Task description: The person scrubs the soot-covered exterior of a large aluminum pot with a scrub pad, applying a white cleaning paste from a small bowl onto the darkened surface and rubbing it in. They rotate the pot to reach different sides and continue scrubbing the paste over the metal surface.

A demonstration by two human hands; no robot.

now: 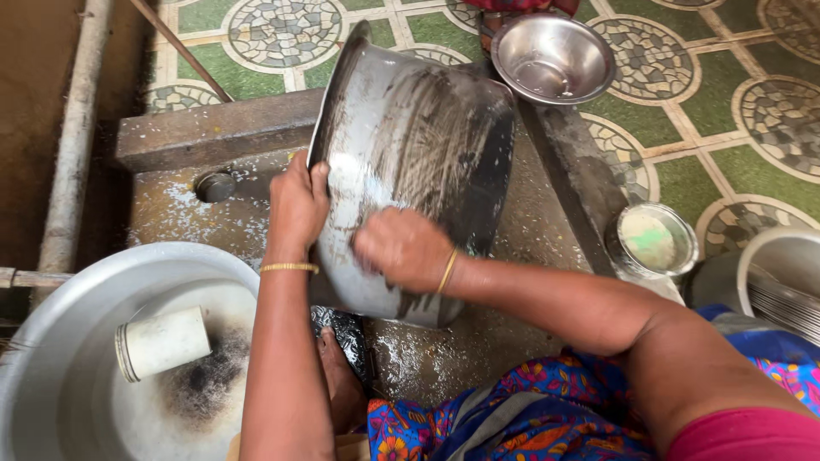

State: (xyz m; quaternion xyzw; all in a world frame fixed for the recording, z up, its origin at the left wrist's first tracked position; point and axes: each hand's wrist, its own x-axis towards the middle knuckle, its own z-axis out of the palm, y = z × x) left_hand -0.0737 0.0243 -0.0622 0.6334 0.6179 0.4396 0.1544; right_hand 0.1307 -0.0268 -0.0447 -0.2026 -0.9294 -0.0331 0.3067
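A large metal pot (410,162), sooty and streaked, stands tilted on its side on the wet stone washing slab (213,128), its mouth apparently facing left, away from view.

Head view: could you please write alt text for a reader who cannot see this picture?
A person's left hand grips the rim of a large tilted metal pot while the right hand presses on its soot-streaked side, above a wet stone washing slab. A wide basin with a white cup lies at the left, and a steel bowl sits on the tiled floor beyond.
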